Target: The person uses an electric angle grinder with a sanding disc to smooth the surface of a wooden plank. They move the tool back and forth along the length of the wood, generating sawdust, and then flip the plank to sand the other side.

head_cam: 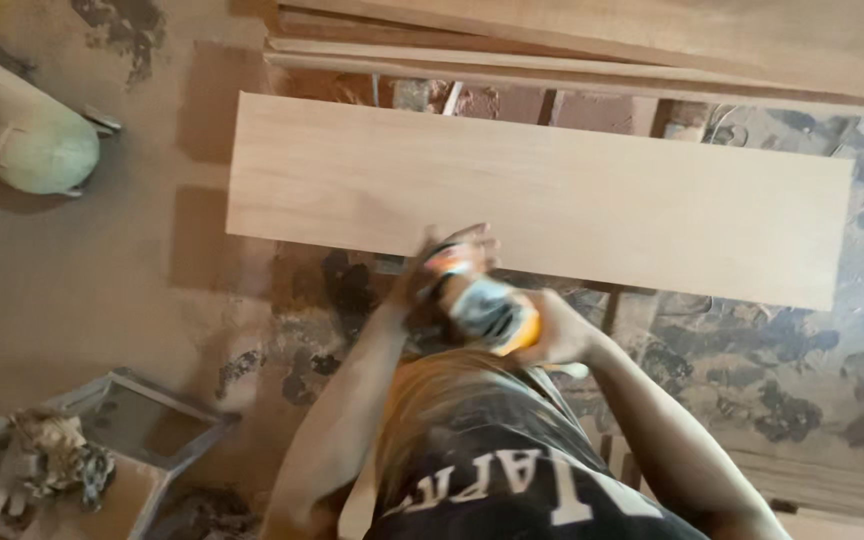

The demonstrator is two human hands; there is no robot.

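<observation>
A long pale wooden board (552, 190) lies flat across the middle of the view. At its near edge I hold an orange and grey power tool (482, 305), blurred by motion. My left hand (447, 260) is closed over the tool's front end, right at the board's edge. My right hand (552, 335) grips the tool's rear end, just below the board. The working face of the tool is hidden under my hands.
More wooden planks (572, 45) are stacked behind the board. A pale green cylinder (27, 140) lies at the upper left. A grey metal frame with rags and debris (62, 460) sits on the dusty floor at lower left.
</observation>
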